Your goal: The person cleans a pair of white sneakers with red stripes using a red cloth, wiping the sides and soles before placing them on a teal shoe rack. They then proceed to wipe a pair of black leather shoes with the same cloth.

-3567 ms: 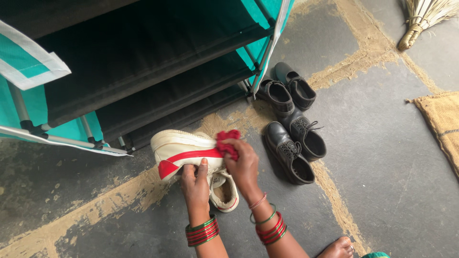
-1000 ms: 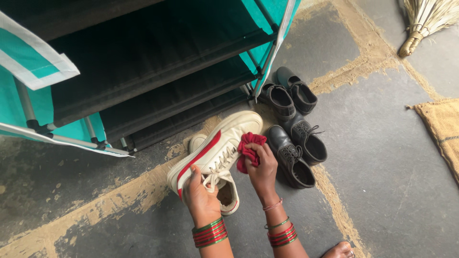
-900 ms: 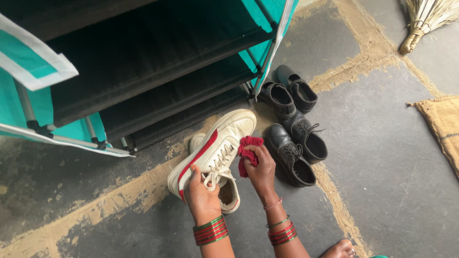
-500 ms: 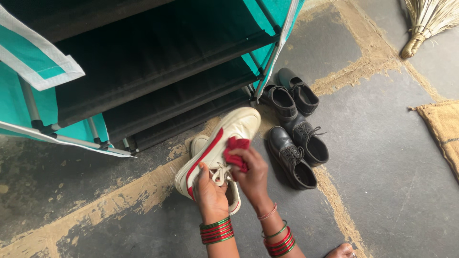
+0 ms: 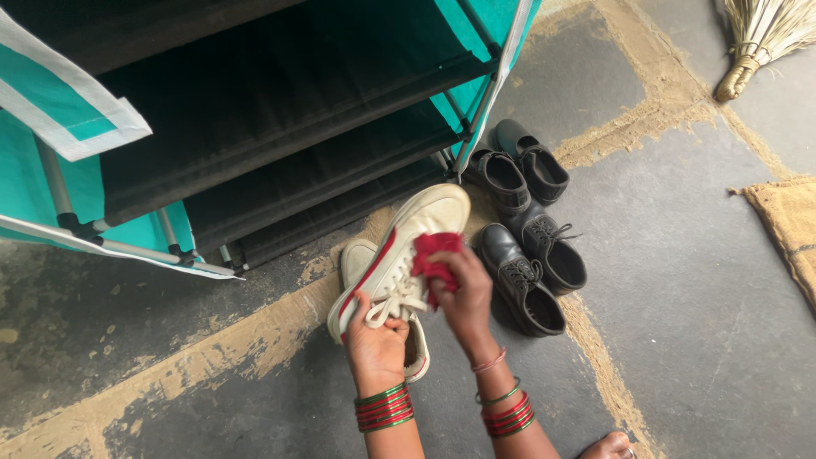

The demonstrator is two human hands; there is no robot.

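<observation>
Nearest to us, at the bottom edge, our bare foot (image 5: 614, 445) shows on the grey stone floor (image 5: 697, 340), and our two forearms rise from there with red and green bangles (image 5: 384, 410) on each wrist. Our left hand (image 5: 376, 342) has its fingers curled shut around the heel end of a cream canvas sneaker with a red side stripe and white laces (image 5: 399, 255), holding it off the floor with its toe pointing away from us and up to the right. Our right hand (image 5: 463, 293) is closed on a crumpled red cloth (image 5: 433, 259), fingers bunched around it, and presses it against the side of the sneaker near the laces.

Under the held sneaker, the matching second cream sneaker (image 5: 415, 353) lies on the floor, mostly covered by our left hand and the shoe above it. Just to the right stands a pair of black lace-up leather boots (image 5: 531, 272), side by side, touching each other. Beyond them sits a pair of black slip-on shoes (image 5: 518, 170), close to the corner post of a teal fabric shoe rack with dark shelves (image 5: 280, 127), whose front flap (image 5: 68, 110) hangs open on the left. Bands of sandy mortar (image 5: 212, 357) cross the floor. Far right lies a tan jute sack (image 5: 790, 229), and at the top right corner a straw broom (image 5: 761, 38).
</observation>
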